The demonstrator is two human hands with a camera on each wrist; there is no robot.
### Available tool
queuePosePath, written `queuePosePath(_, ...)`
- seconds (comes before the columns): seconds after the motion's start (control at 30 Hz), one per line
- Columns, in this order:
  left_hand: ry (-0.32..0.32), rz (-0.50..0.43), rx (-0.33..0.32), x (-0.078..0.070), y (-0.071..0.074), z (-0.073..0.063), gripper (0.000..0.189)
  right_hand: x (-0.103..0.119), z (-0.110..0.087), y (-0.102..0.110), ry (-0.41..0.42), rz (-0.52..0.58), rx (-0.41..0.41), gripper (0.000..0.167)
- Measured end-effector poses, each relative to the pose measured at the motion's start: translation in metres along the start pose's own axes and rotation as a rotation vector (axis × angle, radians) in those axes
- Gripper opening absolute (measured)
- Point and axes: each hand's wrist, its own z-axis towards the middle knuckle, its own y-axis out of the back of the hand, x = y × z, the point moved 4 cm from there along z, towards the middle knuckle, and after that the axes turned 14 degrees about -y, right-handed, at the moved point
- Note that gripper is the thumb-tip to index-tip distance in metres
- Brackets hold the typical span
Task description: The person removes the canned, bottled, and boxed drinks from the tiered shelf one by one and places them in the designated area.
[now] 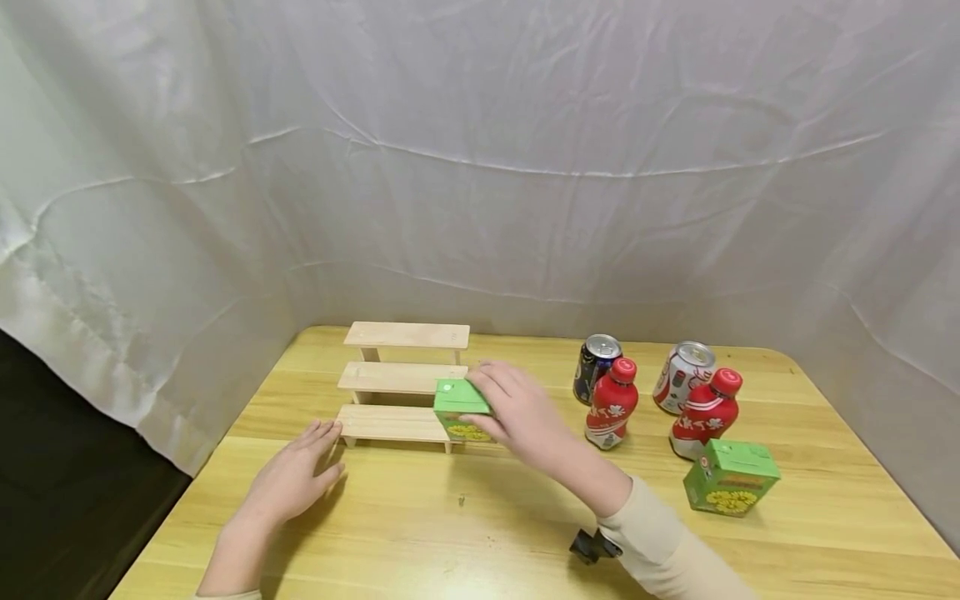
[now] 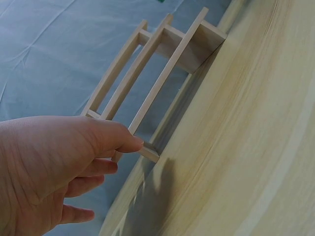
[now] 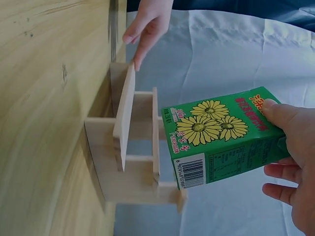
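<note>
A green juice carton with yellow flowers is held by its top end in my right hand, thumb on one side and fingers on the other. The carton hangs near the right end of a three-step wooden stand, above its lowest step in the right wrist view. At the stand's left end, my left hand touches the lowest step with its fingertips, its fingers extended and thumb apart. The left wrist view shows the thumb overlapping the step's end.
On the right stand a dark can, a silver-white can, two red bottles and another green carton. A small black object lies by the right wrist. Pale curtains rise behind the table.
</note>
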Motion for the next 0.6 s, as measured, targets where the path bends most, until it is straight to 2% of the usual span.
queuePosePath(0.17,0.005,0.000,-0.001,0.000,0.000,0.000,0.059,-0.011,-0.010,0.014,-0.014,-0.035,-0.007,0.049)
queuePosePath(0.37,0.009,0.002,-0.001,0.000,-0.001,0.000,0.059,-0.025,-0.022,0.027,0.029,-0.101,-0.078,0.049)
queuePosePath(0.6,0.006,0.000,0.003,0.000,-0.001,0.000,0.059,-0.042,-0.039,0.036,0.024,-0.112,-0.089,0.054)
